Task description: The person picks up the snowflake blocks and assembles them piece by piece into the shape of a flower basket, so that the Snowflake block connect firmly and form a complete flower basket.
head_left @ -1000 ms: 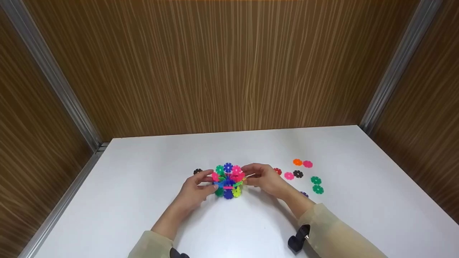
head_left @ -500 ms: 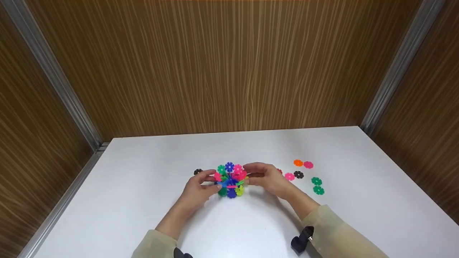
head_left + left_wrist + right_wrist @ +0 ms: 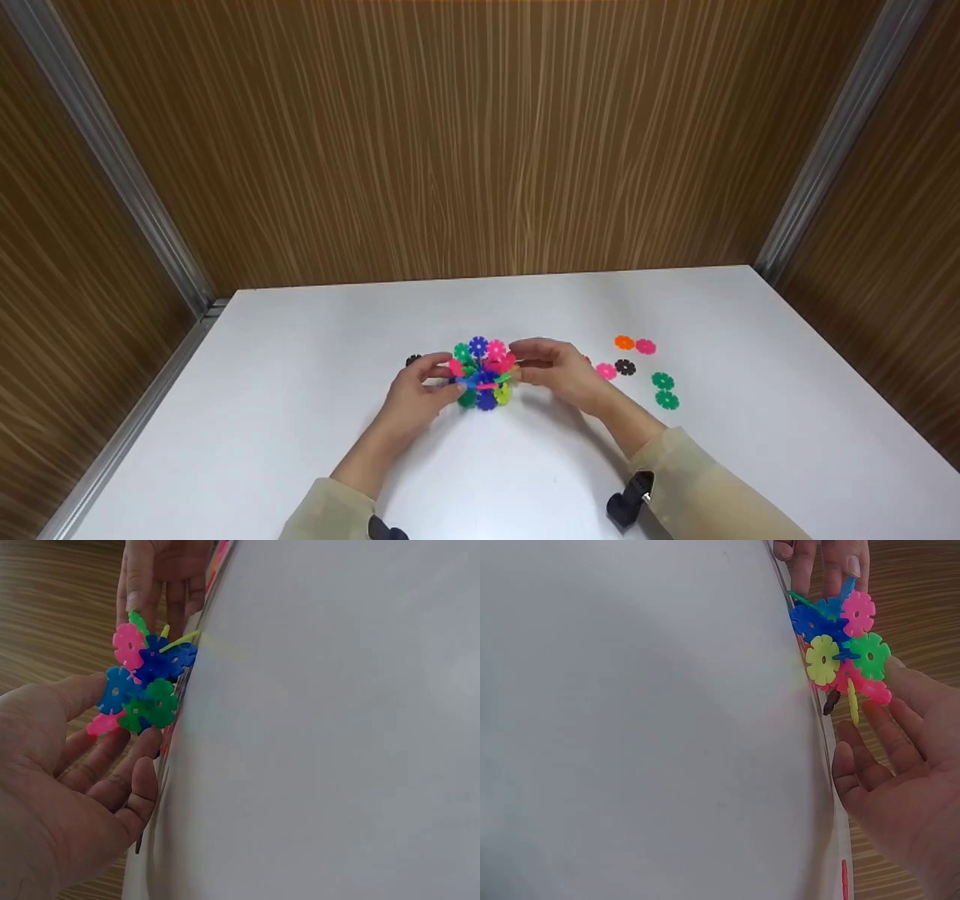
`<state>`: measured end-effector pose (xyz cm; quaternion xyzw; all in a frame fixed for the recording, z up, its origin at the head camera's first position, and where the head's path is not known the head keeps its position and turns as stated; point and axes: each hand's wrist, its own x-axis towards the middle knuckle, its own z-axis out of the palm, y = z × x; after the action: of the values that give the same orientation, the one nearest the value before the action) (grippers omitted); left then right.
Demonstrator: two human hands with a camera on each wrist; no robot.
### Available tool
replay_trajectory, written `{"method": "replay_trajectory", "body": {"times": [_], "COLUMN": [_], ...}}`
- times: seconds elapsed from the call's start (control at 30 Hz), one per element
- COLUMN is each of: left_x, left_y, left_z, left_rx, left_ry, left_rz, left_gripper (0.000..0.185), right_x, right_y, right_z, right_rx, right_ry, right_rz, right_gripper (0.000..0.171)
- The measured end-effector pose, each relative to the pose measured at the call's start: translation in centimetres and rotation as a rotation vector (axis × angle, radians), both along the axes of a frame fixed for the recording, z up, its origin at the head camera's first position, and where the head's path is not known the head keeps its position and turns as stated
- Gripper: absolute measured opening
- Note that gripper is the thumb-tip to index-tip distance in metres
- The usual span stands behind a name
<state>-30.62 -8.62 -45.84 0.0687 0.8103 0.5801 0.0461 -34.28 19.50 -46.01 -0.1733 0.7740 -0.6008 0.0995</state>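
Cluster of joined snowflake discs [image 3: 487,377], held at both sides by left grip [image 3: 414,397] and right grip [image 3: 562,375].
Each grip is part-closed, with thumb and fingers bent round the cluster's near edge; the left thumb's tip is hidden behind a blue disc [image 3: 120,682], while the right thumb is met by a green disc [image 3: 876,649]. The cluster is placed at the middle of the white surface [image 3: 337,330]; whether its base is touched by the surface cannot be told, and its inner joints are masked by overlapping discs. A black disc [image 3: 413,360] is half covered by the left fingers, and a red disc [image 3: 587,360] is mostly blocked by the right hand. The black device [image 3: 386,531] at the left sleeve [image 3: 330,510] is cut off by the frame.
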Motion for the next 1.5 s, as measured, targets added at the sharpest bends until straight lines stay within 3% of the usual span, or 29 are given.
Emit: {"method": "replay_trajectory", "body": {"times": [0.33,0.77,0.97,1.13,1.27,1.5], "left_x": [-0.3,-0.8,-2.6,-4.6,-5.7,-7.2], "left_y": [-0.8,-2.7,-4.6,-5.7,-6.2,-6.3], "left_z": [0.2,0.8,1.3,1.0,0.6,0.0], "left_rx": [-0.011,0.004,-0.02,-0.088,-0.176,-0.294], "left_ry": [-0.016,-0.007,-0.005,0.029,0.036,0.044], "left_rz": [-0.007,0.03,0.09,0.11,0.106,0.043], "left_gripper": [0.063,0.063,0.06,0.058,0.058,0.054], "right_x": [-0.2,-0.3,0.6,1.6,2.7,4.5], "right_y": [0.1,1.3,4.1,7.6,10.4,14.8], "right_z": [0.0,0.4,1.8,2.4,2.4,2.4], "right_rx": [-0.009,-0.01,0.048,0.1,0.157,0.327], "right_ry": [-0.013,0.014,0.048,0.113,0.136,0.088], "right_rz": [-0.003,-0.012,-0.037,-0.032,0.0,0.016], "right_gripper": [0.053,0.053,0.049,0.047,0.042,0.037]}}
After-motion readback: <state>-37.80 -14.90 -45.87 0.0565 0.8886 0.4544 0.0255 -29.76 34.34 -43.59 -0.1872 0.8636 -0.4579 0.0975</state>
